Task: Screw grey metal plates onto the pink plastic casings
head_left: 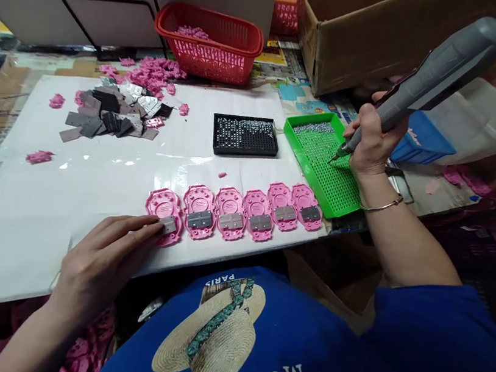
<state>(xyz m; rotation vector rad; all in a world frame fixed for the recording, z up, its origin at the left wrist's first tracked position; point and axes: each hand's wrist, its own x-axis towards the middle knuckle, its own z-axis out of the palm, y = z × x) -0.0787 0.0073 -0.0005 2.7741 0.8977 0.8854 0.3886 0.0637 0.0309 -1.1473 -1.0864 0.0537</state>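
My right hand [371,143] is wrapped round a grey electric screwdriver [434,73], its bit pointing down at the holes of a green screw tray [289,131]. Fingertips of my left hand [104,252] press a small grey plate [169,224] onto the leftmost pink plastic casing [163,203]; the fingers partly cover the plate. To its right, several more pink casings [229,200] stand in a row along the front edge, each with a grey or dark plate across its lower half. Silvery screws [314,127] are heaped at the tray's far end.
A black tray [222,149] with screws sits mid-table. Loose grey plates [114,115] and small pink parts [155,74] are piled at the left. Behind them stands a red basket [214,61]. A cardboard box [340,57] and a blue bin [423,140] lie beyond the green tray.
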